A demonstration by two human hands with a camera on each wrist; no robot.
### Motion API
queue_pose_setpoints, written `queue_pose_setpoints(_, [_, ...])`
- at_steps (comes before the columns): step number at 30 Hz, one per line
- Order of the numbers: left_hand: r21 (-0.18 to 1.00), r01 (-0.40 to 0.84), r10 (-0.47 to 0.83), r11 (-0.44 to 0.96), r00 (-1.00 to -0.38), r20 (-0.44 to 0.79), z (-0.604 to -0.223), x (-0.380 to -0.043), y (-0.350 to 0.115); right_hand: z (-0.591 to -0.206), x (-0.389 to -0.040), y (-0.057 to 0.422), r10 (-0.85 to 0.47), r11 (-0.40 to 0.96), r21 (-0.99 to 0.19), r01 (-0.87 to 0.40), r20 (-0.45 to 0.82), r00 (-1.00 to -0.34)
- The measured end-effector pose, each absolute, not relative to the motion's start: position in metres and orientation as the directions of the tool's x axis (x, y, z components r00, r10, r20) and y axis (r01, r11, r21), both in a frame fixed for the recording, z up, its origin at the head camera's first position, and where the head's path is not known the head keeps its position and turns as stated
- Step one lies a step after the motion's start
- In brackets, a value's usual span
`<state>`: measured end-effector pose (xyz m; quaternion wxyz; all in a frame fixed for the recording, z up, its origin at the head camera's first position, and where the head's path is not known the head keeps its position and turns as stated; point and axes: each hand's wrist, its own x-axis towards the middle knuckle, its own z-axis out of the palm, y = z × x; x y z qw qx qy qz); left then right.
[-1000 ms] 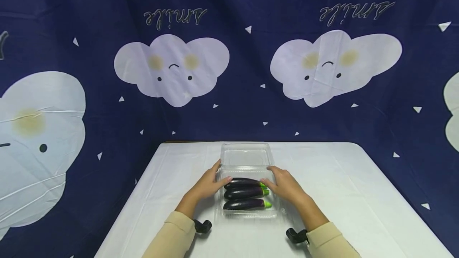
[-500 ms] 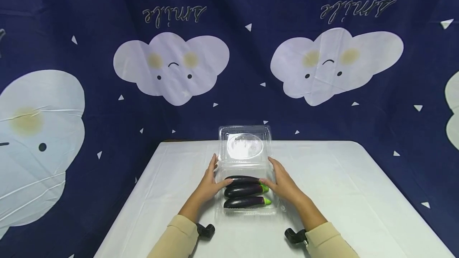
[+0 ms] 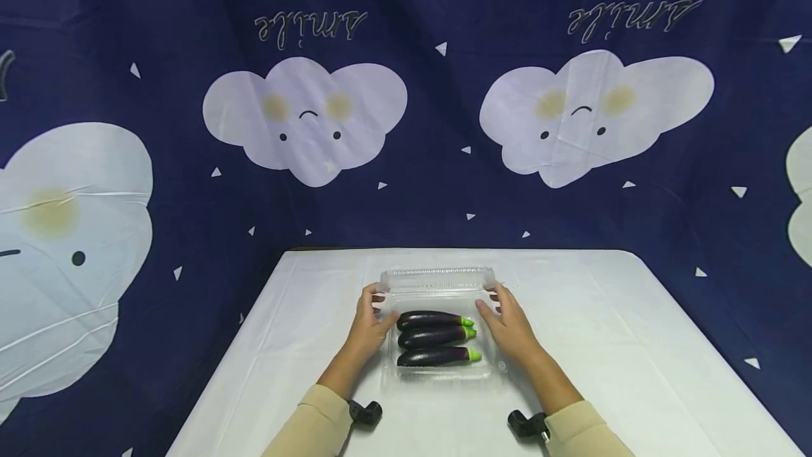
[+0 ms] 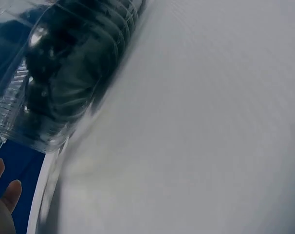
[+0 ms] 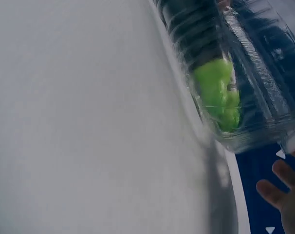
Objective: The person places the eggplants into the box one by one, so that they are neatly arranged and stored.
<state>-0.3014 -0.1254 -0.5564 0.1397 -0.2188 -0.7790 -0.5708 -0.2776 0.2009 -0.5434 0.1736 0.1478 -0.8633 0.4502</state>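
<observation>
A clear plastic hinged container [image 3: 444,373] lies on the table with three dark purple eggplants [image 3: 438,356] side by side in its base, green stem ends to the right. Its lid [image 3: 438,278] stands raised at the back, seen nearly edge-on. My left hand [image 3: 368,324] is at the left side, fingertips right at the lid's left corner and thumb by the base wall. On the opposite side, my right hand [image 3: 512,324] mirrors it. Both wrist views show loosely extended fingers beyond the container; a green stem end [image 5: 218,92] shows through the wall in the right one.
A white cloth covers the table [image 3: 583,316]. Behind it hangs a dark blue curtain [image 3: 438,111] with printed clouds. A black wrist camera [image 3: 366,413] sits by the left cuff, another [image 3: 525,424] by the right cuff.
The lid has swung up from lying open at the back and tipped toward me. My fingers have moved to its corners, and both thumbs have drawn outward from the farthest eggplant.
</observation>
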Motion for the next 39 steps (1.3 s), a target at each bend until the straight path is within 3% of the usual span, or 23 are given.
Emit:
queue_pose_setpoints(4, [0.769,0.583,0.213,0.262,-0.812,0.543,-0.561,-0.298,-0.136,-0.543,-0.267,0.214,-0.105,0.487,-0.773,-0.407,0.410,-0.906])
queue_pose_setpoints(8, [0.778,0.577,0.231,0.250,-0.815,0.531,-0.559,-0.292,-0.146,-0.541,-0.259,0.222,-0.155,0.438,-0.790,-0.430,0.404,-0.901])
queue_pose_setpoints(13, [0.848,0.423,0.250,0.319,-0.901,0.355,-0.551,-0.283,-0.152,-0.536,-0.255,0.225,-0.246,0.513,-0.751,-0.415,0.334,-0.910])
queue_pose_setpoints(17, [0.862,0.311,0.313,0.400,-0.931,0.190,-0.540,-0.276,-0.157,-0.526,-0.250,0.230,-0.275,0.546,-0.775,-0.319,0.194,-0.942])
queue_pose_setpoints(20, [0.898,0.264,0.453,0.351,-0.887,0.084,-0.528,-0.273,-0.163,-0.515,-0.249,0.236,-0.325,0.536,-0.815,-0.219,0.040,-0.945])
queue_pose_setpoints(23, [0.966,0.135,0.623,0.218,-0.781,-0.031,-0.520,-0.274,-0.172,-0.507,-0.248,0.242,-0.437,0.483,-0.866,-0.131,-0.108,-0.893])
queue_pose_setpoints(28, [0.992,-0.088,0.747,0.095,-0.652,-0.129,-0.520,-0.276,-0.180,-0.510,-0.244,0.249,-0.599,0.364,-0.928,-0.073,-0.173,-0.782])
queue_pose_setpoints(34, [0.979,-0.199,0.766,0.037,-0.623,-0.155,-0.528,-0.273,-0.179,-0.522,-0.243,0.254,-0.667,0.187,-0.982,-0.028,-0.106,-0.738])
queue_pose_setpoints(39, [0.971,-0.239,0.725,-0.003,-0.669,-0.162,-0.532,-0.268,-0.177,-0.521,-0.244,0.253,-0.675,0.156,-0.988,-0.014,-0.096,-0.732])
